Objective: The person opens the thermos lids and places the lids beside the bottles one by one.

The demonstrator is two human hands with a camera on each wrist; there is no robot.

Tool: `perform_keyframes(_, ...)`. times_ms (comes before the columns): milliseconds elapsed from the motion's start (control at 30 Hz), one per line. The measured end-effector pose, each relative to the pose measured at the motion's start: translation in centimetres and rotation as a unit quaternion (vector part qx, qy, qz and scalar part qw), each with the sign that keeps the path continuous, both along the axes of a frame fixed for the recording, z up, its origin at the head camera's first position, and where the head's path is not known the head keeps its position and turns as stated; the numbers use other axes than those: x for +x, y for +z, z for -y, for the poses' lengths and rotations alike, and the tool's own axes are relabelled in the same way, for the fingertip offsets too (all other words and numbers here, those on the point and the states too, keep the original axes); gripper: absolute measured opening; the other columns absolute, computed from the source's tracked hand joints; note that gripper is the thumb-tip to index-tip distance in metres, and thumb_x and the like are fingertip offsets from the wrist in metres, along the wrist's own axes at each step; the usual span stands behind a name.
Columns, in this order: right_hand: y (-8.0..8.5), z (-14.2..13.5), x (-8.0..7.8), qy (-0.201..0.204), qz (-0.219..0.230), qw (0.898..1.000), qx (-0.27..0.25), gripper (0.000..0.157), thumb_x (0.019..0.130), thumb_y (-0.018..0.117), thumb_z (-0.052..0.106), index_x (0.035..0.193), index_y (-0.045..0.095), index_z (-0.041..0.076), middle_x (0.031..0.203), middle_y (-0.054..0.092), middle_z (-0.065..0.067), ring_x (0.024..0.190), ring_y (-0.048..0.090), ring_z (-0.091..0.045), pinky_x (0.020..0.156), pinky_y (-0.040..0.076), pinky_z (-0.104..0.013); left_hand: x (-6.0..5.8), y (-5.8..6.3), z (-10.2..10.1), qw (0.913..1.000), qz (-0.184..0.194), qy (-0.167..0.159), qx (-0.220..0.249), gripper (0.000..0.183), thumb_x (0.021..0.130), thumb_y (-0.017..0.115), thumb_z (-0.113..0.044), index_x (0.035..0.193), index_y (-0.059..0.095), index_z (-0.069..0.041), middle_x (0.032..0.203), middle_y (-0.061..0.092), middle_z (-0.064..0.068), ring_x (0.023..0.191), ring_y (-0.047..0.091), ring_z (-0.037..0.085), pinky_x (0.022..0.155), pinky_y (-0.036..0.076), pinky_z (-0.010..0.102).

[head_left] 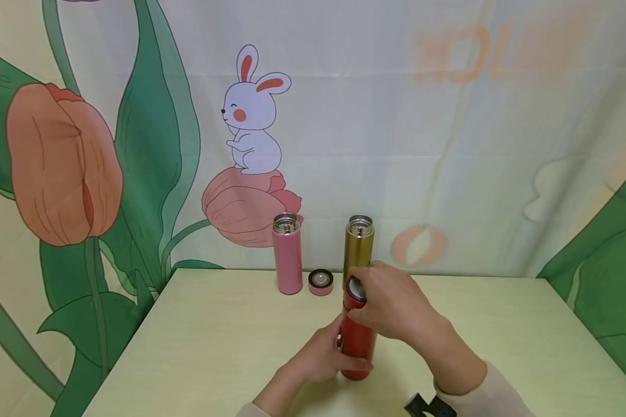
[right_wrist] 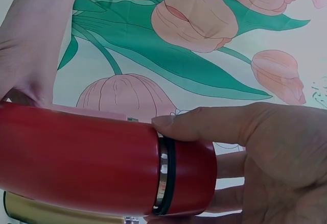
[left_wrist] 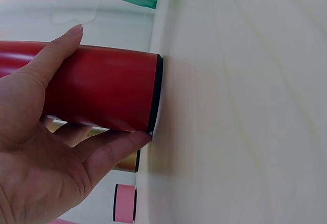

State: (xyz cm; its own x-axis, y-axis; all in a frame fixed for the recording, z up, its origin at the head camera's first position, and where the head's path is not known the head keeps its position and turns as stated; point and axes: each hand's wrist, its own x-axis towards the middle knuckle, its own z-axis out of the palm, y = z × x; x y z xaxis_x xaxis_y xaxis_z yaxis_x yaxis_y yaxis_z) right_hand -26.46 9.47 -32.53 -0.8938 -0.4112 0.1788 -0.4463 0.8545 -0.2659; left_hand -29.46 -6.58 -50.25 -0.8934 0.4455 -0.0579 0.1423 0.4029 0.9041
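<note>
A red thermos bottle (head_left: 358, 339) stands upright near the middle of the table, and my left hand (head_left: 323, 350) grips its lower body from the left side. Up at the top, my right hand (head_left: 396, 301) holds the red lid (right_wrist: 196, 175), thumb on one side and fingers round the other. In the right wrist view a narrow strip of bare metal neck (right_wrist: 163, 175) shows between lid and body. Just behind stands a gold thermos bottle (head_left: 358, 246) without a lid, its lower part hidden by the right hand and the red bottle.
A pink thermos bottle (head_left: 288, 260) with an open metal mouth stands at the back left. Beside it a pink lid (head_left: 321, 284) lies with its inner side up. The pale table (head_left: 198, 347) ends at a printed curtain (head_left: 344, 116) with tulips and a rabbit.
</note>
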Motion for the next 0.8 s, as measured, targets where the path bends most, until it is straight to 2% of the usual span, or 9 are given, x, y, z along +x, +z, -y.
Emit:
perform_keyframes(100, 0.07, -0.07, -0.08, 0.004, 0.010, 1.000, 0.001, 0.032, 0.078, 0.084, 0.016, 0.108, 0.072, 0.011, 0.087, 0.065, 0.000, 0.084, 0.058, -0.017, 0.069, 0.051, -0.034, -0.01, -0.01, -0.01, 1.0000, 0.002, -0.001, 0.002, 0.081, 0.080, 0.089, -0.041, 0.146, 0.043, -0.044, 0.128, 0.066, -0.014, 0.121, 0.061, 0.013, 0.104, 0.052, 0.046)
perform_keyframes(233, 0.18, -0.15, -0.21, 0.007, 0.026, 1.000, 0.003, 0.057, 0.079, 0.084, 0.014, 0.132, 0.067, 0.003, 0.102, 0.070, -0.006, 0.091, 0.061, -0.018, 0.075, 0.055, -0.035, -0.01, -0.07, -0.02, 1.0000, 0.002, 0.000, 0.004, 0.079, 0.081, 0.089, -0.038, 0.145, 0.044, -0.044, 0.127, 0.067, -0.014, 0.121, 0.062, 0.014, 0.104, 0.052, 0.047)
perform_keyframes(500, 0.34, -0.39, -0.40, 0.021, 0.046, 0.999, -0.004, 0.060, 0.079, 0.084, 0.010, 0.136, 0.065, 0.005, 0.110, 0.070, -0.007, 0.099, 0.064, -0.021, 0.078, 0.057, -0.037, -0.03, -0.16, -0.03, 1.0000, 0.000, 0.004, 0.006, 0.079, 0.081, 0.089, -0.037, 0.146, 0.044, -0.043, 0.127, 0.067, -0.013, 0.122, 0.062, 0.015, 0.103, 0.052, 0.045)
perform_keyframes(800, 0.47, -0.86, -0.49, 0.048, 0.059, 0.997, -0.011, 0.059, 0.080, 0.083, 0.006, 0.136, 0.064, 0.006, 0.118, 0.068, -0.007, 0.108, 0.063, -0.023, 0.086, 0.057, -0.039, 0.02, -0.03, -0.03, 0.9999, 0.008, 0.001, 0.008, 0.078, 0.082, 0.089, -0.036, 0.145, 0.045, -0.042, 0.128, 0.066, -0.012, 0.124, 0.061, 0.018, 0.104, 0.052, 0.049)
